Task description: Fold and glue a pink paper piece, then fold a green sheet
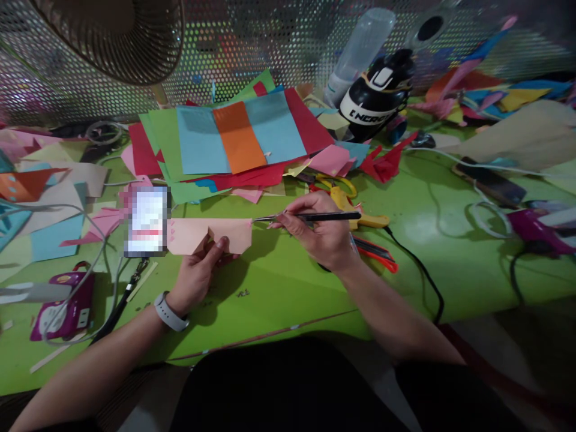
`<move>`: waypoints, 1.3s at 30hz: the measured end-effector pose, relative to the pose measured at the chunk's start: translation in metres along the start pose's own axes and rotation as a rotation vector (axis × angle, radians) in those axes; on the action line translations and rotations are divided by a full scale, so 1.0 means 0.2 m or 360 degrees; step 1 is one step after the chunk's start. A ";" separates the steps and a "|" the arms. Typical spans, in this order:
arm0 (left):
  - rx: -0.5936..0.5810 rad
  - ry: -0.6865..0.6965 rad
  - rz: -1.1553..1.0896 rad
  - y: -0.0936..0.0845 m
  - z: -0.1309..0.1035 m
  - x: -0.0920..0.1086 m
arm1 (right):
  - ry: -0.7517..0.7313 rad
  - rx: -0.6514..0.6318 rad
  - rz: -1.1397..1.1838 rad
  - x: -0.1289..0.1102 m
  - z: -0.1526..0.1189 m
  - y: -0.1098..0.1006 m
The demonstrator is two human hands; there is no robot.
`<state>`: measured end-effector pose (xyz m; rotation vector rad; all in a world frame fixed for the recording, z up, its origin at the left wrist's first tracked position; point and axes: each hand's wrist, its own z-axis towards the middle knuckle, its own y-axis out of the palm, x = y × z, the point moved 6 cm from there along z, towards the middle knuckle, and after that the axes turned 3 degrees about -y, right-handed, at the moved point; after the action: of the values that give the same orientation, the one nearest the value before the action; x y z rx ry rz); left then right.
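My left hand (204, 267), with a pale watch band at the wrist, pinches a light pink paper piece (238, 235) from below, thumb on top. The paper has small darker pink shapes near its left end and a notch by my thumb. My right hand (319, 231) is closed around a slim tool with a black handle (330, 216). Its thin metal tip meets the paper's upper right corner, where a small pink bit shows. A blurred bright phone screen (147, 222) lies at the paper's left end.
Stacked coloured sheets (193, 141) lie behind my hands. A yellow glue gun (344, 204) and an orange cutter (375, 255) are beside my right hand. Further back stand a black bottle (375, 99) and a fan (112, 30). Purple power strips and cables lie at both sides.
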<state>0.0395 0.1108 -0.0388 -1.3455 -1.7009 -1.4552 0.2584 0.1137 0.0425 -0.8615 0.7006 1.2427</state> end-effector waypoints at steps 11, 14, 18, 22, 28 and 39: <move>0.0017 0.0018 0.0016 0.01 0.00 0.01 | -0.0021 0.0019 -0.0199 -0.01 0.00 -0.01; 0.0016 0.0021 0.0012 0.01 0.00 0.01 | -0.0071 0.0027 -0.0219 -0.03 0.00 -0.01; 0.0031 0.0030 0.0037 0.00 0.00 0.01 | -0.0001 0.0084 -0.0114 -0.01 0.00 -0.02; 0.0015 0.0018 0.0049 -0.01 0.00 0.00 | 0.0074 0.0100 0.0019 0.02 -0.01 0.00; -0.0001 0.0011 0.0031 0.00 -0.01 0.00 | 0.0055 0.0113 0.0048 0.02 -0.01 0.01; -0.0066 0.0052 0.0037 0.00 -0.01 0.01 | -0.0170 0.0052 -0.0239 -0.07 0.02 -0.03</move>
<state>0.0385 0.1094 -0.0359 -1.3518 -1.6377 -1.4989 0.2604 0.1088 0.0576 -0.8001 0.5590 1.1308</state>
